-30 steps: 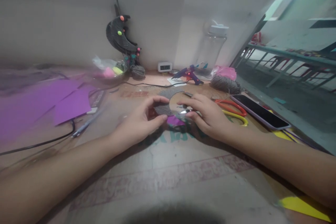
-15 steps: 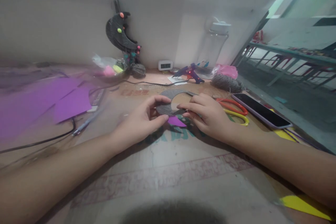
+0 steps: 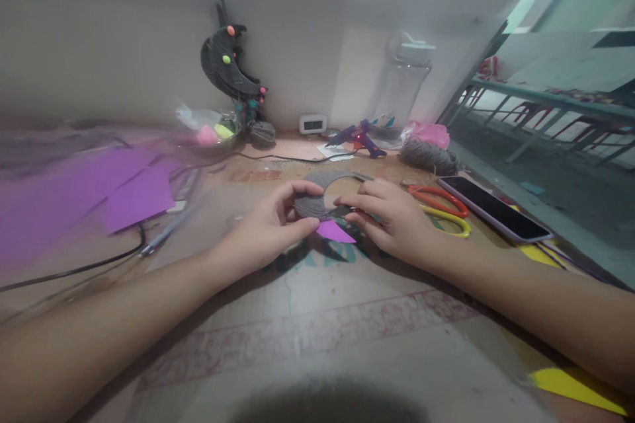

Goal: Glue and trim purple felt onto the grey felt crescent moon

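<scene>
Grey crescent [image 3: 310, 205], a flat curved cut-out, sits just above the table [image 3: 317, 317] at centre, its arc bulging toward 10 o'clock. The left hand [image 3: 262, 231] pinches its lower curve from 8 o'clock, thumb on top. The right hand [image 3: 391, 215] pinches the near tip from 4 o'clock. A purple scrap [image 3: 335, 231] lies just beneath.

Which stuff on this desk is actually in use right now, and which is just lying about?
In use: grey crescent, pinched by left hand and right hand; purple scrap just below it.
Lying about: scissors, phone, glue gun, grey yarn, purple sheets, clock, bottle, black crescent ornament by the wall.
</scene>
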`<act>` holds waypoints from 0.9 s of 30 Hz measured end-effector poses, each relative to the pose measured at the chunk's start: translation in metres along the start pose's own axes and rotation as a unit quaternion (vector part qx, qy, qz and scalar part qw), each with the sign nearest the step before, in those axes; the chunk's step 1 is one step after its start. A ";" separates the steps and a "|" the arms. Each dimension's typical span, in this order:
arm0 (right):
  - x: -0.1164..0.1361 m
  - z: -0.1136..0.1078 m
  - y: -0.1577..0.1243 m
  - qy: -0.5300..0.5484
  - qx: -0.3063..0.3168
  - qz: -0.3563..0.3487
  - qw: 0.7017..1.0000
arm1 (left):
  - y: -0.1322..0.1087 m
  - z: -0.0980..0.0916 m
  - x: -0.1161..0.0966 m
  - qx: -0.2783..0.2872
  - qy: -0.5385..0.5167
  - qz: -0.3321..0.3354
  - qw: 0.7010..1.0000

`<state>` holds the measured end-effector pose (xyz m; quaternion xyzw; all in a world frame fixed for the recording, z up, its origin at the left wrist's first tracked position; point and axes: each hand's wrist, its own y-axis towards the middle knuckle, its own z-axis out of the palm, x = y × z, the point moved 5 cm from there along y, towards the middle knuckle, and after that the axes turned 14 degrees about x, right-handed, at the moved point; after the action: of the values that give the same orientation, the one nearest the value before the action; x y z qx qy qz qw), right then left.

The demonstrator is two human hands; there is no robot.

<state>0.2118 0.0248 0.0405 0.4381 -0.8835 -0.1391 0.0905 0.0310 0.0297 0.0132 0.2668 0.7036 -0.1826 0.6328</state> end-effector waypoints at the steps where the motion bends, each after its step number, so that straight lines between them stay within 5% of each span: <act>1: 0.000 0.000 0.000 0.003 0.000 0.000 1.000 | 0.000 0.000 0.000 0.000 0.000 -0.003 1.000; 27: 0.000 -0.001 -0.001 -0.006 -0.012 -0.013 1.000 | -0.001 0.001 0.002 0.002 0.027 0.001 1.000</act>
<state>0.2133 0.0240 0.0407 0.4479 -0.8763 -0.1536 0.0883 0.0309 0.0287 0.0110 0.2731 0.7197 -0.1761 0.6135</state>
